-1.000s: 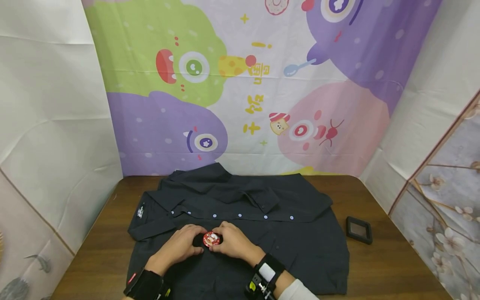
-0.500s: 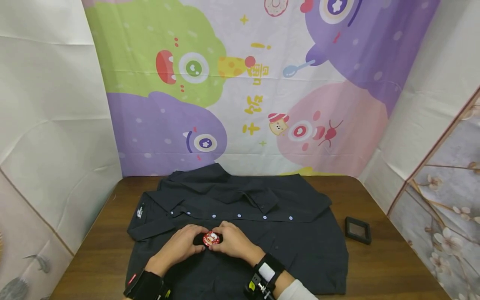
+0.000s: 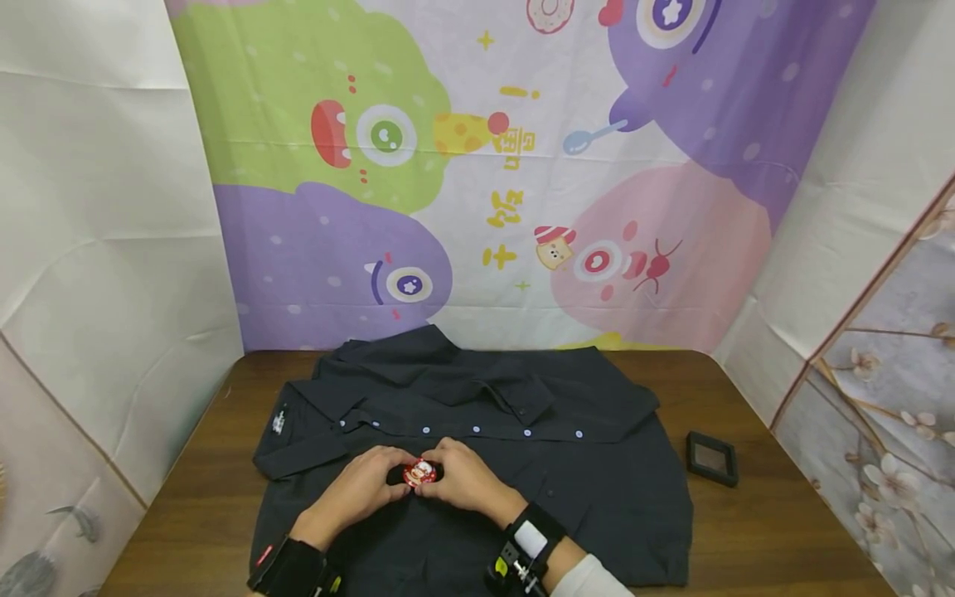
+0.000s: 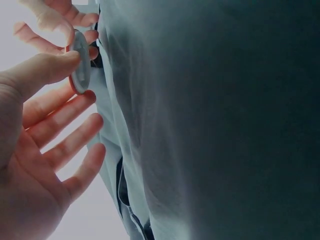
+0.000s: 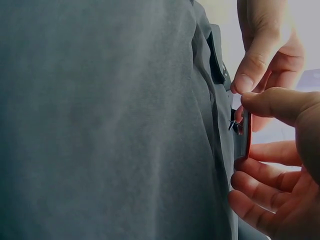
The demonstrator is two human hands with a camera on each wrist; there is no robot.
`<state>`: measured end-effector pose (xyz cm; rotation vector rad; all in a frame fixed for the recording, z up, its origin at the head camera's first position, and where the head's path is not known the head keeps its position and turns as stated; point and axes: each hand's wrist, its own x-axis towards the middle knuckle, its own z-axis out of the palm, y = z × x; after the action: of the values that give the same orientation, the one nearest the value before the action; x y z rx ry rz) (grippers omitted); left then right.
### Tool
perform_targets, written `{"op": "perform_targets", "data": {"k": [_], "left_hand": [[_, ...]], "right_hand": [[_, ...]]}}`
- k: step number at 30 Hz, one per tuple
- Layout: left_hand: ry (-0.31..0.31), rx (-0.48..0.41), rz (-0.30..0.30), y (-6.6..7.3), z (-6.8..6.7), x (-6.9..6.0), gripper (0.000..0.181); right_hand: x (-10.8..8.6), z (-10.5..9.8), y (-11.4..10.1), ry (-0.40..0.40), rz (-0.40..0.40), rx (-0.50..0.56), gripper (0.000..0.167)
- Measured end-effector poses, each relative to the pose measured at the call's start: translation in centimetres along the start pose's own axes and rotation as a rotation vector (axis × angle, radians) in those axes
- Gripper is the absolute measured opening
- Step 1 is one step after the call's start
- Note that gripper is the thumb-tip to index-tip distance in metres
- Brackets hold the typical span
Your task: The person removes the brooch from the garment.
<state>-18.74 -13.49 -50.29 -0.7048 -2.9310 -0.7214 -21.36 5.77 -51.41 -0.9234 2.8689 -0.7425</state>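
A round red badge (image 3: 419, 473) with a cartoon picture is held between both hands, over the dark shirt (image 3: 477, 497) spread on the table. My left hand (image 3: 363, 487) pinches its left side, and my right hand (image 3: 466, 478) pinches its right side. The left wrist view shows the badge's pale back (image 4: 81, 62) tilted on edge beside the cloth, with thumbs and fingertips at its rim. In the right wrist view, a thin pin (image 5: 235, 123) is visible behind the badge (image 5: 246, 134), near the fabric; whether it passes through cloth I cannot tell.
A small black square frame (image 3: 712, 458) lies on the brown wooden table (image 3: 761, 531) to the right of the shirt. Behind the table hangs a colourful cartoon cloth (image 3: 492, 307). White buttons (image 3: 477, 429) line the shirt's placket.
Both hands keep their pinch on the badge. The badge has shifted very slightly and tilts a little more; the shirt looks unchanged.
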Motion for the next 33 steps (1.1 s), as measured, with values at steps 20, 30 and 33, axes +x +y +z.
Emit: {"op": "perform_targets", "data": {"k": [20,30,33], "left_hand": [[0.016,-0.011,-0.014,0.01,0.07,0.25,0.027],[0.009,-0.004,0.000,-0.05,0.04,0.27,0.026],[0.009,-0.003,0.001,-0.13,0.09,0.29,0.026]], "right_hand": [[-0.15,-0.11,0.30,0.031,0.002,0.076,0.040],[-0.31,-0.16,0.35,0.061,-0.013,0.144,0.031],[-0.35,-0.24,0.32,0.067,-0.020,0.150,0.031]]}}
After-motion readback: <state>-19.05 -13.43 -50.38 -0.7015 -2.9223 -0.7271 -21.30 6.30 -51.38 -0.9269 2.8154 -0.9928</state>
